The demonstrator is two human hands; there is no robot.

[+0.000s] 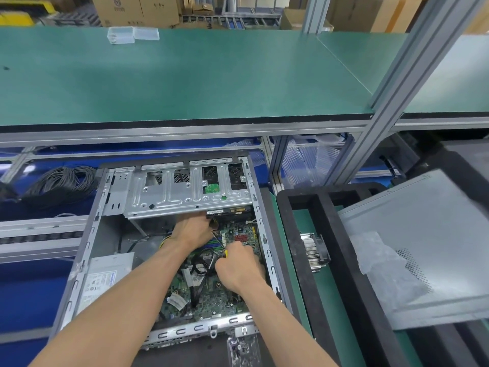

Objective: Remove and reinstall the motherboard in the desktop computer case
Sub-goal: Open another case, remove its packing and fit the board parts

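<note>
Item one, fingers: I am seeing the right hand curling its fingers around a yellow-handled screwdriver, whose shaft is slanting up and left over the board. The left hand is reaching under the edge of the drive cage; its fingers are lying hidden beneath that edge, so I cannot tell how far they are closing or whether they are holding anything.

Item two, task piece: the motherboard is sitting inside the open computer case, along the case's right side, with black cables looping across it. A grey power supply is lying in the case's left near corner.

Item three, surroundings: a small bag of parts is resting just in front of the case. A finned heatsink is standing to the right, against a black foam frame. A grey side panel is leaning across that frame, with clear plastic wrap on it. A coil of black cable is lying left of the case. A green worktop is stretching behind, carrying a clear plastic box.
</note>
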